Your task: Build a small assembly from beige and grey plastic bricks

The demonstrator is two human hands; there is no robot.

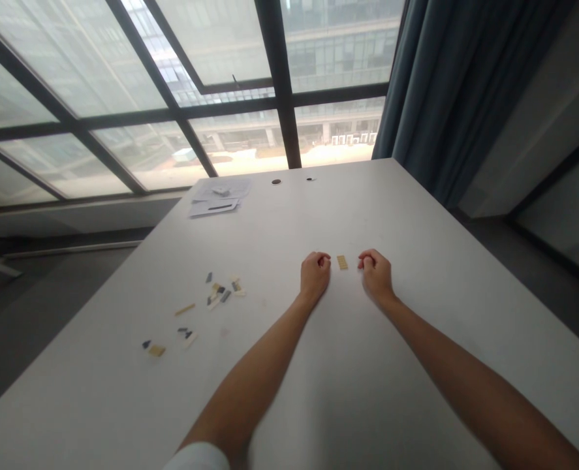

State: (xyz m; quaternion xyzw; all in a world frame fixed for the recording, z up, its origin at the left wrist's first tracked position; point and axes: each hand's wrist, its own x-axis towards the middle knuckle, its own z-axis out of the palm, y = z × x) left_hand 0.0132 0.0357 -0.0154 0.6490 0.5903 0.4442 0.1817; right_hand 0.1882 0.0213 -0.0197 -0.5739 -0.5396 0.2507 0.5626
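Note:
My left hand (pixel 314 275) rests on the white table with its fingers curled into a loose fist. My right hand (pixel 377 275) lies opposite, curled the same way. Nothing shows in either fist. Between them is a small tan building-brick plate (pixel 342 262) with studs, flat on the tabletop; neither hand touches it. Left of my left arm lies a loose group of small building bricks (pixel 217 294) in grey, cream and tan. A long thin tan piece (pixel 185 309) lies nearer to me, along with a tan plate (pixel 156 350) and a few dark and cream pieces (pixel 189 337).
The white table (pixel 289 222) extends toward a large window with dark frames (pixel 282 85). Papers (pixel 215 199) with a dark strip on them lie at its far left corner. Two round holes (pixel 276 182) pierce the far edge. A blue-grey curtain (pixel 431 98) hangs at the right.

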